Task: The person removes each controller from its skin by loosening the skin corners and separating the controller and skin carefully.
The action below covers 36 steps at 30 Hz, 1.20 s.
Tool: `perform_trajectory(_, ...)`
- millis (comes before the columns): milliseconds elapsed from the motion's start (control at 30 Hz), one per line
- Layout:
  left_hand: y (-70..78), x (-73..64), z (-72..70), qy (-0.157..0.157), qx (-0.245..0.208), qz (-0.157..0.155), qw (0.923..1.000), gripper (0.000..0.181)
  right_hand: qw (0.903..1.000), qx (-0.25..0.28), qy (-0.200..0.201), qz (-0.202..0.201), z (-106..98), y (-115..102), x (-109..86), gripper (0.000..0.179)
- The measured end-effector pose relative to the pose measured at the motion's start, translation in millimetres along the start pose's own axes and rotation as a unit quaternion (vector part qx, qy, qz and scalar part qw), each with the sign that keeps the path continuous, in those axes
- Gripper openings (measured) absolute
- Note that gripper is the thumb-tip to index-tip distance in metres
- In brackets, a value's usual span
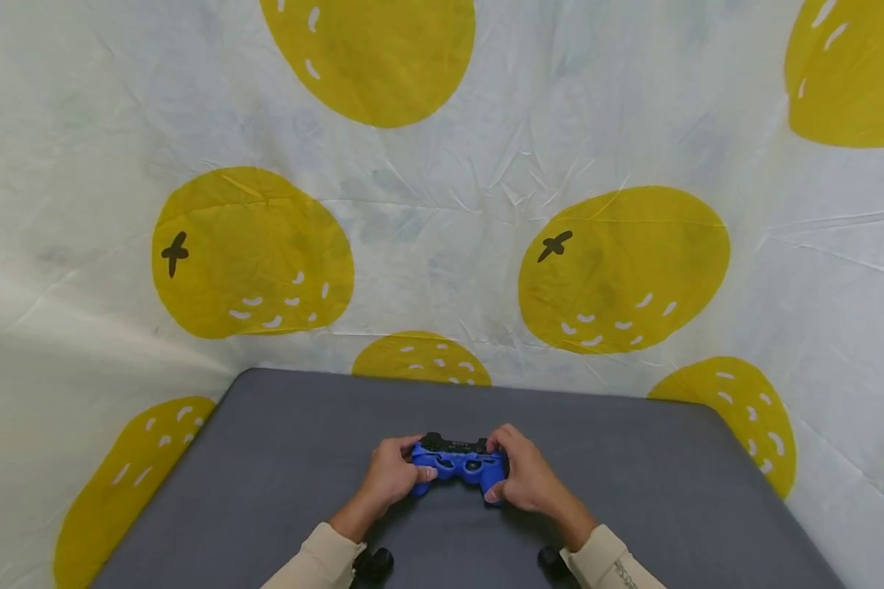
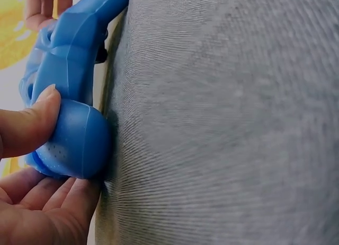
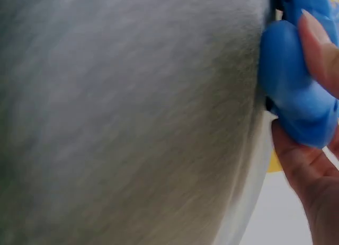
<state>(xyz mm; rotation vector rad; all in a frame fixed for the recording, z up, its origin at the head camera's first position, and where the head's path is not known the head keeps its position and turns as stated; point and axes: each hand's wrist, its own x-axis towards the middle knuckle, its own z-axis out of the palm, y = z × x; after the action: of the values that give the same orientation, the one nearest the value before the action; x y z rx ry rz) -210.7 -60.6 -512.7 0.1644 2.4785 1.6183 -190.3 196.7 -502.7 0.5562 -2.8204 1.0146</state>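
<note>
A black game controller with a blue cover (image 1: pixel 451 468) lies low over the grey tabletop, in front of the body. Its black upper part (image 1: pixel 453 445) shows along the far edge, while blue covers the two handles. My left hand (image 1: pixel 390 476) grips the left handle. In the left wrist view that thumb lies on top of the blue handle (image 2: pixel 79 136), with the other fingers beneath and beside it. My right hand (image 1: pixel 528 476) holds the right end, its index finger near the far edge. The right wrist view shows its thumb against the blue handle (image 3: pixel 288 70) and fingers under it.
A dark grey cloth-covered table (image 1: pixel 302 417) spreads around the hands. Behind it hangs a pale curtain (image 1: pixel 435 262) printed with large yellow fruit, close to the table's far edge. Black wrist-worn devices (image 1: pixel 378 564) show beside both cream sleeves (image 1: pixel 324 556).
</note>
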Motion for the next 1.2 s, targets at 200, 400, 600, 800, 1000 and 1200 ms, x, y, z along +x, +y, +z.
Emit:
perform_trajectory(200,-0.4,-0.5,1.4,0.002,0.001,0.004,1.0000,0.067,0.9995,-0.003,0.032,-0.007,0,1,-2.4,0.053)
perform_trajectory(400,-0.5,-0.8,2.3,0.004,0.000,0.008,1.0000,0.068,0.9992,-0.003,0.041,-0.003,0,-1,-3.0,0.044)
perform_trajectory(600,-1.9,-3.0,0.8,0.024,-0.001,-0.026,0.9994,0.067,0.9997,0.002,0.025,0.000,3,-3,-4.6,0.038)
perform_trajectory(800,0.1,-4.2,-0.6,0.043,0.017,-0.035,0.9983,0.063,0.9991,0.019,0.034,-0.014,5,-2,-10.3,0.036)
perform_trajectory(1000,2.4,-5.6,0.2,0.037,0.034,-0.035,0.9981,0.065,0.9984,0.011,0.053,-0.020,3,-2,-16.9,0.040)
perform_trajectory(1200,4.3,-8.3,-0.3,0.023,0.014,-0.012,0.9996,0.073,0.9991,0.012,0.040,-0.001,1,-1,-17.4,0.043)
